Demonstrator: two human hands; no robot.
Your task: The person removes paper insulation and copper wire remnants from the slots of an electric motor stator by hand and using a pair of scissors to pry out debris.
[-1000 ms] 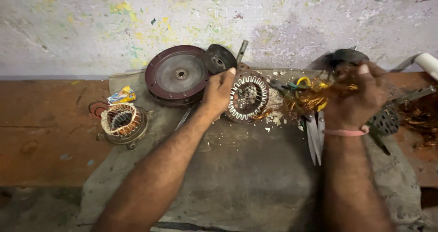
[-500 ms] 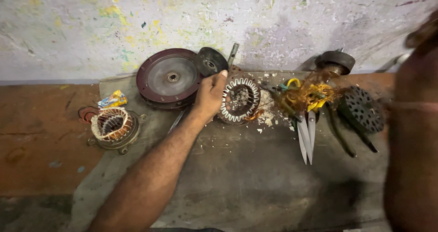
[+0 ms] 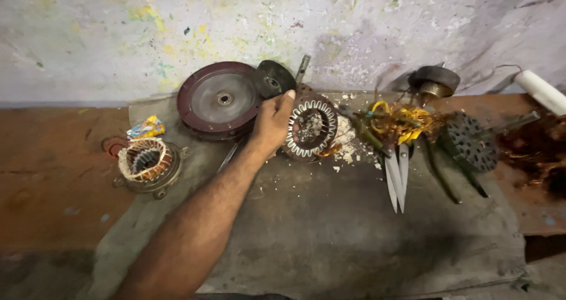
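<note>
Now, left hand (image 3: 272, 123) gripping stator ring's (image 3: 311, 128) rim — right hand unseen, scissors (image 3: 398, 176) beside.

Left hand (image 3: 272, 123) reaches forward, arm outstretched, fingers curled (right hand unseen)

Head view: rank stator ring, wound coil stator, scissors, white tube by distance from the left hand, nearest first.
From the left hand:
1. Stator ring, touching its fingers, just right.
2. Scissors, right of the ring.
3. Wound coil stator, far left; close to scissors' rank.
4. White tube, far right edge.
</note>
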